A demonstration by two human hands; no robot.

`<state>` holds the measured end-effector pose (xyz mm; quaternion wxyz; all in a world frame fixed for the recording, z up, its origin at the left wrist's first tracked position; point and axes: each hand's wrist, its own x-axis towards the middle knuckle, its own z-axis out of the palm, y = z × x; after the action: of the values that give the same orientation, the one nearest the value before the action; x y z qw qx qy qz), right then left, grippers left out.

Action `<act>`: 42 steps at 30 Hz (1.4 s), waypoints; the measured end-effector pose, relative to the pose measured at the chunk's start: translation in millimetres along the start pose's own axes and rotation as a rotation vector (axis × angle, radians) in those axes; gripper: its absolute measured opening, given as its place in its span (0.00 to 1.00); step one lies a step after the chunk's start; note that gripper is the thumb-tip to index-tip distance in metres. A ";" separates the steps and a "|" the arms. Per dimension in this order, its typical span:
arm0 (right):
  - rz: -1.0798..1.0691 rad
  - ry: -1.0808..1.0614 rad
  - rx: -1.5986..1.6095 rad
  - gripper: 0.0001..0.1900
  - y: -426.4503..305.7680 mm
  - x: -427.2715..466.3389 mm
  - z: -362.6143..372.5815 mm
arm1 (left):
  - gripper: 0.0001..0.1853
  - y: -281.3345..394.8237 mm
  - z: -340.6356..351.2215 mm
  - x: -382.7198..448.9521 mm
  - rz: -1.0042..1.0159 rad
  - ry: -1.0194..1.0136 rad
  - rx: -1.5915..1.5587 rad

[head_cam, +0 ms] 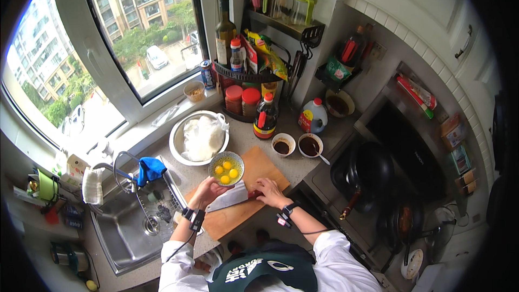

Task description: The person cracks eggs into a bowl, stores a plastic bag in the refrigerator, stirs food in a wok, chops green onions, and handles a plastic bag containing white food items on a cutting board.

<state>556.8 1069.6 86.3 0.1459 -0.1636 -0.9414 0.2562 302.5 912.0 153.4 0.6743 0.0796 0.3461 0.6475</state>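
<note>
My left hand (pixel 210 192) grips the near rim of a patterned bowl (pixel 211 170) that holds several raw eggs with whole yolks. The bowl overlaps the far left corner of a wooden cutting board (pixel 259 162). On that board lies a cleaver (pixel 229 199), its broad blade pointing left and its red-brown handle to the right. The fingers of my right hand (pixel 269 192) close over the handle, partly hiding it. Behind the egg bowl stands a large metal basin (pixel 175 146) with a white plastic bag (pixel 202 136) in it.
A sink (pixel 121 227) with a drain rack lies left, under a faucet bearing a blue cloth (pixel 151 170). Two bowls of dark sauce (pixel 283 146) (pixel 310 146), one with a spoon, stand beyond the board near a soy sauce bottle (pixel 265 119). A wok (pixel 371 168) sits on the stove at right.
</note>
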 end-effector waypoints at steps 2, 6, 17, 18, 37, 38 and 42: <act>0.017 0.032 0.035 0.32 -17.4 -9.8 -23.4 | 0.25 6.0 9.7 31.2 -0.016 0.002 -0.033; 0.043 0.106 0.161 0.27 -21.7 -42.2 -50.5 | 0.25 12.1 17.3 92.4 -0.002 0.066 -0.054; 0.241 0.138 0.313 0.17 -38.3 -136.5 -104.1 | 0.24 -12.9 -90.2 248.4 0.127 -0.258 -0.028; 0.284 0.114 0.360 0.16 -41.9 -141.5 -111.9 | 0.26 -12.7 -92.7 254.3 0.162 -0.271 0.008; 0.695 0.862 0.376 0.18 -81.0 -281.6 -308.3 | 0.19 -1.2 -88.9 274.8 0.045 0.249 -0.077; 0.670 0.917 0.364 0.18 -80.2 -300.1 -320.7 | 0.19 -2.3 -93.7 269.7 0.053 0.260 -0.080; 0.739 1.164 0.297 0.16 -82.4 -375.0 -378.5 | 0.17 -11.4 -88.4 257.8 0.041 0.242 -0.074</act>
<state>1012.3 1023.3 371.1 0.5502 -0.5616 -0.5480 0.2856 241.3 1119.5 -12.9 0.6166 -0.0173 0.3992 0.6783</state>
